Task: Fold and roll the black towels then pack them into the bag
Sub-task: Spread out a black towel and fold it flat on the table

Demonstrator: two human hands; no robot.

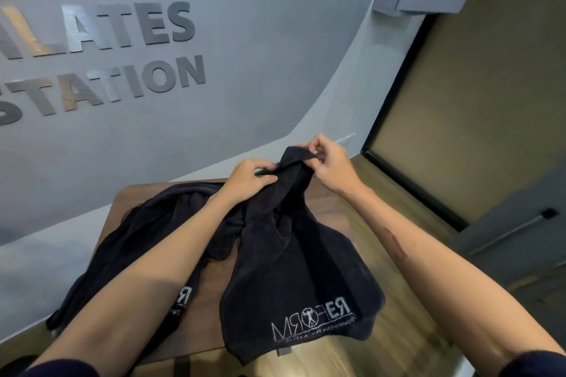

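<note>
**Both hands gather the far edge of a black towel**

The left hand [248, 177] and right hand [332, 162] each pinch the bunched far end of a black terry towel with white logo [294, 278], lifted above a dark wooden table [211, 294]. Its printed end drapes toward the viewer. More black towels [147, 229] lie heaped beneath the left forearm. A grey lettered wall [245, 70] stands behind.

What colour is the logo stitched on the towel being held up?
White, on the black towel; the head view shows the logo near its lower edge.
</note>
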